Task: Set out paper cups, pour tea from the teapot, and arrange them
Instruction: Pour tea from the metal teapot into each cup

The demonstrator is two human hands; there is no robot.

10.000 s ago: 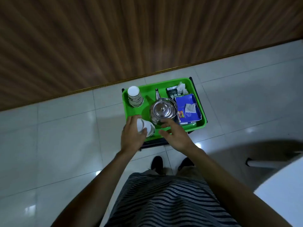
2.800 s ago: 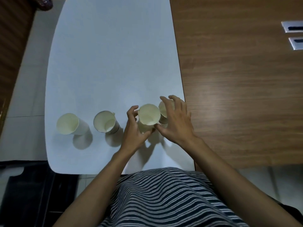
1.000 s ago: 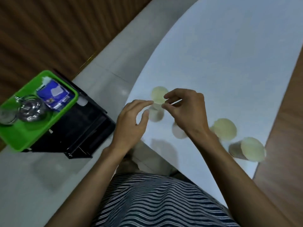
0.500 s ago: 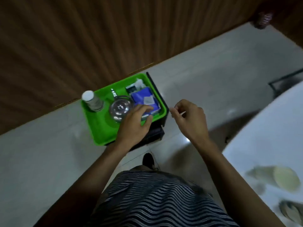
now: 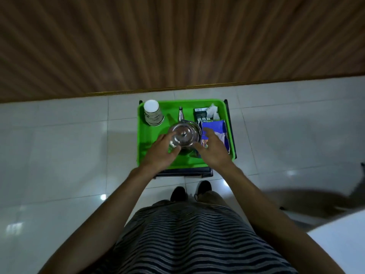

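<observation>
From my head camera: a shiny steel teapot [image 5: 184, 135] with a domed lid sits on a green tray [image 5: 150, 153]. My left hand [image 5: 162, 153] cups its left side, fingers loosely spread; my right hand [image 5: 212, 149] hovers open at its right.

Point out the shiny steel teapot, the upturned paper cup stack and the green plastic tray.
shiny steel teapot [image 5: 184, 135], head view, on its lid.
upturned paper cup stack [image 5: 153, 113], head view, on its side.
green plastic tray [image 5: 143, 139], head view, on its left floor.
</observation>
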